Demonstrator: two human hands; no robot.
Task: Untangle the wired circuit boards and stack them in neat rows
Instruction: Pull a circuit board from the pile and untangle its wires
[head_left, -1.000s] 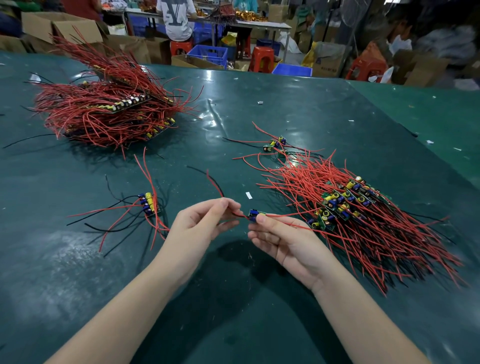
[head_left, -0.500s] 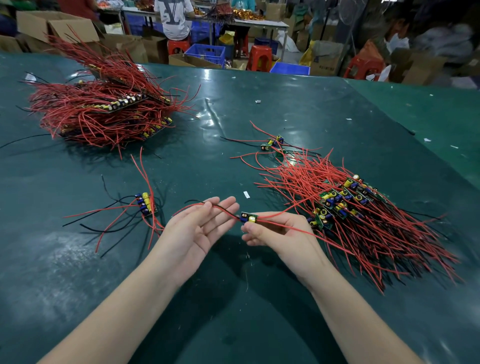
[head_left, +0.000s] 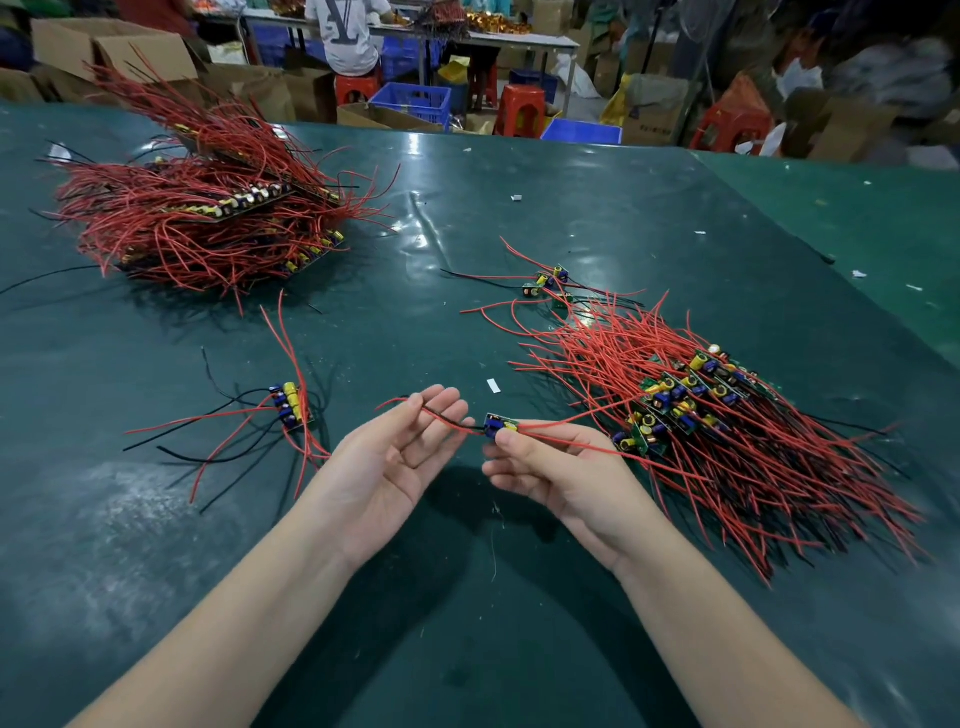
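Note:
My right hand (head_left: 558, 470) pinches a small green circuit board (head_left: 500, 424) with blue and yellow parts, just above the table. Its red and black wires (head_left: 441, 418) run left across the straight fingers of my left hand (head_left: 397, 452), which lies palm up. Other red wires trail right from the board toward a loose heap of wired boards (head_left: 696, 405). A short row of stacked boards (head_left: 288, 405) lies left of my left hand, wires fanned out. A big pile of stacked boards (head_left: 208, 218) sits at the far left.
The dark green table (head_left: 467, 597) carries a few separate boards (head_left: 548, 280) beyond the heap and small white scraps (head_left: 492, 385). Cardboard boxes, red stools, blue crates and a seated person (head_left: 345, 36) are past the far edge.
My left hand has let go of its pinch on the wires and turned palm up with straight fingers under them. My right hand has kept hold of the board.

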